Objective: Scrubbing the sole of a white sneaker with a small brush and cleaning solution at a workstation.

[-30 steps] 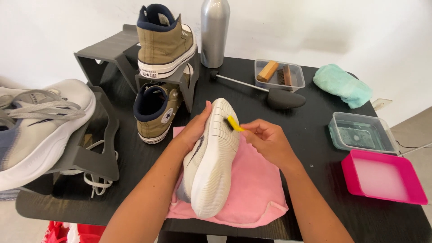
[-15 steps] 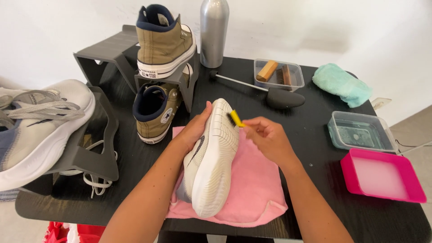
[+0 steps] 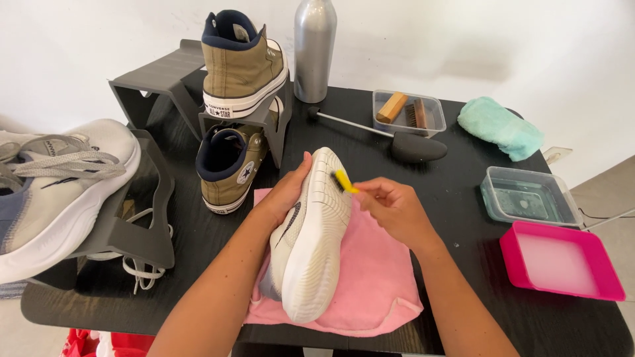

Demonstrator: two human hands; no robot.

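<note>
Left hand [image 3: 286,193] closed around the side of white sneaker [image 3: 309,231], tilted on its edge, sole to the right, over pink cloth [image 3: 374,277]. Right hand [image 3: 395,210] pinching small yellow brush [image 3: 342,180], bristles touching the sole near the toe. Behind: clear box [image 3: 409,112] with wooden brushes, silver bottle [image 3: 312,49], teal towel [image 3: 501,127]. At right: clear water tub [image 3: 530,197], pink tray [image 3: 561,260]. All on black table [image 3: 463,165], white wall behind.
</note>
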